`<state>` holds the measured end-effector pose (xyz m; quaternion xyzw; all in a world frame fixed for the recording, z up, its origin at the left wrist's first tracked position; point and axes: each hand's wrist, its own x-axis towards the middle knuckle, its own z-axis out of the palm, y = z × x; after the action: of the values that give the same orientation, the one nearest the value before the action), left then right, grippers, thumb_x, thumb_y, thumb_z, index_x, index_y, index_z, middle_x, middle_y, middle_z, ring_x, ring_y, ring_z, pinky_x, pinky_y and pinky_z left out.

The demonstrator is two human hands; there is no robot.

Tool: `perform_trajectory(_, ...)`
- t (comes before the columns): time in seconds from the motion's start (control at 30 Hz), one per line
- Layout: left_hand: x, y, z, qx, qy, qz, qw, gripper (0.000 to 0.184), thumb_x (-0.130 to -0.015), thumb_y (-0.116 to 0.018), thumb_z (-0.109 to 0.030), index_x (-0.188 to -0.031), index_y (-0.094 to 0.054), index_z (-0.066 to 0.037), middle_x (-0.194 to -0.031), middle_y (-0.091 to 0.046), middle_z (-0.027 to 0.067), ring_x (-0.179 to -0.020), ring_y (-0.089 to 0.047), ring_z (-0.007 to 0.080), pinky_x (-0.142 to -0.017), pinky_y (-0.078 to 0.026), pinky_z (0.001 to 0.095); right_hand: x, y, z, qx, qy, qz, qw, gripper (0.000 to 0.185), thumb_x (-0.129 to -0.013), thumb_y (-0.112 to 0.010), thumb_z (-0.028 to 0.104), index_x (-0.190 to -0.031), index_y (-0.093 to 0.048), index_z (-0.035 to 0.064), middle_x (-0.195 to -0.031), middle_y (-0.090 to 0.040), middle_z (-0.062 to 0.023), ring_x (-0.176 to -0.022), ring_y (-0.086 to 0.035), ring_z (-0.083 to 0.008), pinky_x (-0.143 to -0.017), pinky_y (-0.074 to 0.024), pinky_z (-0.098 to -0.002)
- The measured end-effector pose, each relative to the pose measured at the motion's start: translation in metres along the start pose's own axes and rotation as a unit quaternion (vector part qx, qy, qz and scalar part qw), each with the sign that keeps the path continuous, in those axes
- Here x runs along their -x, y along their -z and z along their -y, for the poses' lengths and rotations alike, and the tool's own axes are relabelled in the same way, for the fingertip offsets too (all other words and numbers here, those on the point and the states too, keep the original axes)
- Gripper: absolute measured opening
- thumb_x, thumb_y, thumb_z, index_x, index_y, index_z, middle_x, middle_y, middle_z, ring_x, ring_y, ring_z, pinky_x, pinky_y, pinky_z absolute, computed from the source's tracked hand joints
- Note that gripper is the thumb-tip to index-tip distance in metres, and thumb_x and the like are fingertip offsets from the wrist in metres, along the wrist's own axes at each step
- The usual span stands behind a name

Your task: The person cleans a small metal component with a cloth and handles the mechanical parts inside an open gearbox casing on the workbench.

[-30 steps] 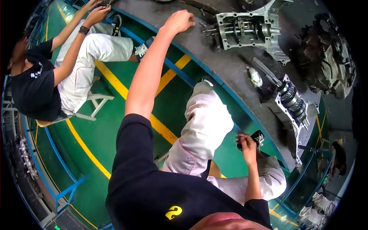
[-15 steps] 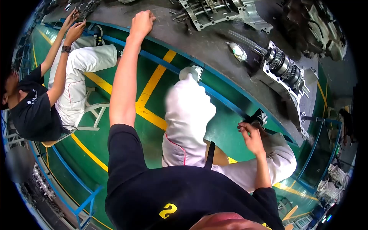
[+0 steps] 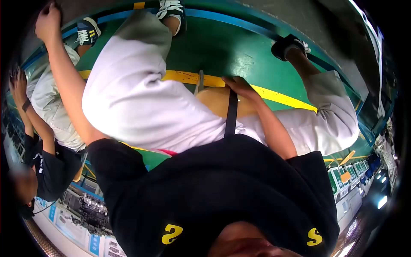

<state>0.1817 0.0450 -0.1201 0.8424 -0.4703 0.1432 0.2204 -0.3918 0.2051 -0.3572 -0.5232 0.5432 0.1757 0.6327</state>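
Currently, the person's bare left hand (image 3: 48, 21) is at the upper left, its arm stretched out past the knee, near the dark grey tabletop (image 3: 87, 8). Its fingers look loosely bent, though they lie in shadow at the rim of the view, so whether they grip anything cannot be told.

Lower and nearer the middle, the bare right hand (image 3: 242, 87) rests between the thighs, fingers partly curled, at the upper visible end of a flat black strap (image 3: 231, 118). That strap runs up from the hem of the black T-shirt with yellow lettering (image 3: 222, 184), across the round tan wooden seat (image 3: 209, 102); whether the fingers actually pinch it is unclear.

White trousers with a red trim (image 3: 128, 98) cover the spread legs. Beneath lies a glossy green floor (image 3: 214, 51) with a yellow painted stripe (image 3: 284, 97). At the left sits a co-worker in a dark T-shirt (image 3: 60, 173), wearing a dark wristband (image 3: 26, 104).
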Motion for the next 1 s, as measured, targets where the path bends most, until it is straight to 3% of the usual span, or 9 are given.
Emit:
perform_trajectory(0.17,0.008,-0.009,-0.02,-0.04,0.015,-0.034,0.999,0.026,-0.097,-0.058,-0.02,-0.112,-0.066,0.0,-0.095,-0.071,0.0134,-0.08,-0.066,0.0231,-0.075,-0.051,0.0338,-0.034,-0.033,-0.034,0.215,0.05,-0.03,0.975,0.058,-0.094,-0.052,0.052,-0.098,-0.07,-0.003,-0.085,-0.068,-0.0247,-0.084,-0.066,-0.0372,-0.081,-0.0515,-0.0429)
perform_trajectory(0.23,0.003,-0.015,-0.007,-0.057,-0.023,-0.052,0.997,0.024,-0.097,-0.058,-0.018,-0.111,-0.066,0.0,-0.092,-0.071,0.0131,-0.077,-0.064,0.0198,-0.072,-0.051,0.0315,-0.013,-0.008,0.018,0.157,-0.027,-0.015,0.987,0.074,-0.093,-0.042,0.064,-0.093,-0.072,-0.0041,-0.098,-0.069,-0.0288,-0.099,-0.066,-0.0429,-0.093,-0.0496,-0.0498)
perform_trajectory(0.27,0.005,-0.011,-0.013,-0.051,-0.022,-0.053,0.997,0.023,-0.097,-0.058,-0.018,-0.11,-0.066,-0.001,-0.092,-0.07,0.0128,-0.077,-0.064,0.0183,-0.072,-0.051,0.0307,-0.01,-0.01,0.025,0.21,0.09,-0.024,0.973,0.07,-0.093,-0.045,0.06,-0.091,-0.072,-0.0044,-0.094,-0.069,-0.0292,-0.094,-0.067,-0.0443,-0.088,-0.051,-0.0521)
perform_trajectory(0.3,0.009,-0.008,-0.023,-0.038,-0.022,-0.046,0.998,0.022,-0.097,-0.059,-0.018,-0.109,-0.066,-0.001,-0.092,-0.07,0.0125,-0.077,-0.064,0.0169,-0.071,-0.05,0.0299,-0.011,-0.008,0.029,0.144,0.002,-0.011,0.99,0.064,-0.094,-0.048,0.054,-0.088,-0.072,-0.0043,-0.091,-0.069,-0.0292,-0.091,-0.067,-0.0458,-0.084,-0.0521,-0.0536)
perform_trajectory(0.43,0.01,-0.01,-0.017,-0.024,0.022,-0.044,0.998,0.027,-0.095,-0.063,-0.016,-0.117,-0.064,0.001,-0.095,-0.071,0.0099,-0.078,-0.065,0.0159,-0.071,-0.051,0.0288,-0.02,-0.017,0.04,0.1,0.175,-0.215,0.956,0.059,-0.094,-0.055,0.051,-0.078,-0.067,-0.0045,-0.071,-0.064,-0.0266,-0.073,-0.066,-0.0437,-0.067,-0.0513,-0.0518)
perform_trajectory(0.5,0.0,-0.026,0.01,-0.043,0.018,-0.101,0.994,0.019,-0.088,-0.064,-0.023,-0.093,-0.072,-0.006,-0.093,-0.072,0.0183,-0.091,-0.068,0.0396,-0.078,-0.053,0.0469,-0.022,-0.006,0.062,0.162,0.169,-0.193,0.953,0.057,-0.094,-0.055,0.05,-0.081,-0.067,-0.0038,-0.072,-0.065,-0.0268,-0.073,-0.066,-0.0445,-0.067,-0.0513,-0.0524)
perform_trajectory(0.63,0.005,-0.025,-0.006,0.043,0.0,-0.137,0.99,0.017,-0.089,-0.065,-0.02,-0.095,-0.072,-0.006,-0.094,-0.07,0.0168,-0.09,-0.067,0.036,-0.079,-0.052,0.0436,-0.038,-0.004,0.067,0.197,0.185,-0.176,0.946,0.056,-0.096,-0.05,0.05,-0.107,-0.065,-0.0031,-0.105,-0.064,-0.0323,-0.096,-0.063,-0.049,-0.086,-0.0511,-0.0544)
perform_trajectory(0.9,-0.04,0.073,-0.069,0.26,-0.008,-0.212,0.942,0.015,-0.091,-0.064,-0.013,-0.101,-0.072,-0.005,-0.095,-0.069,0.0124,-0.084,-0.067,0.024,-0.078,-0.052,0.0344,0.1,0.071,0.178,0.24,0.253,-0.211,0.913,0.036,-0.095,-0.057,0.035,-0.103,-0.066,0.0015,-0.096,-0.068,-0.0241,-0.09,-0.064,-0.0436,-0.082,-0.0527,-0.0495)
perform_trajectory(1.0,-0.049,0.102,-0.115,0.356,-0.054,-0.091,0.929,0.018,-0.091,-0.064,-0.015,-0.104,-0.072,-0.005,-0.091,-0.071,0.0123,-0.083,-0.067,0.0215,-0.078,-0.052,0.0336,0.163,0.104,0.208,0.31,0.385,-0.245,0.834,0.031,-0.094,-0.06,0.027,-0.109,-0.062,0.0001,-0.099,-0.067,-0.0228,-0.092,-0.064,-0.0414,-0.082,-0.0518,-0.0489)
